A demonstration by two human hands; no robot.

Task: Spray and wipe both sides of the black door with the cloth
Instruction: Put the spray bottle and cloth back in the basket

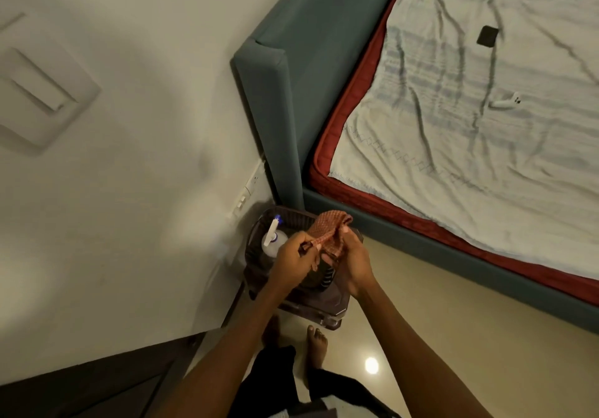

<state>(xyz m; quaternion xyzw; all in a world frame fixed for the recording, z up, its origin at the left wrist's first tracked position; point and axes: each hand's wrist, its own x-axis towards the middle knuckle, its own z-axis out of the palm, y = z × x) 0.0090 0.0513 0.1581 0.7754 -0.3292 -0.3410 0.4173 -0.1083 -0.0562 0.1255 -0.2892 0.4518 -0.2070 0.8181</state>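
Currently I look down from the head camera at my two bare hands, low in the middle of the frame, both working a reddish-orange checked cloth. My left hand pinches one edge of it between thumb and fingertips; my right hand is closed around the bunched other side, so the fabric stretches between them.

Just below and left of the hands, a clear plastic spray bottle with a white and blue trigger head stands inside a dark brown woven plastic basket on the floor. A dark strip at the lower left of the frame may be the black door's edge; I cannot tell for sure.

My worry: the cloth hangs right over the basket, so a loose grip could drop it in, or a swinging corner could knock the bottle over.

At the frame's right is a bed with a teal padded frame, red mattress and crumpled pale sheet. At its left, a cream wall carries switch plates. Glossy beige floor tiles reflect a ceiling light near my bare feet.
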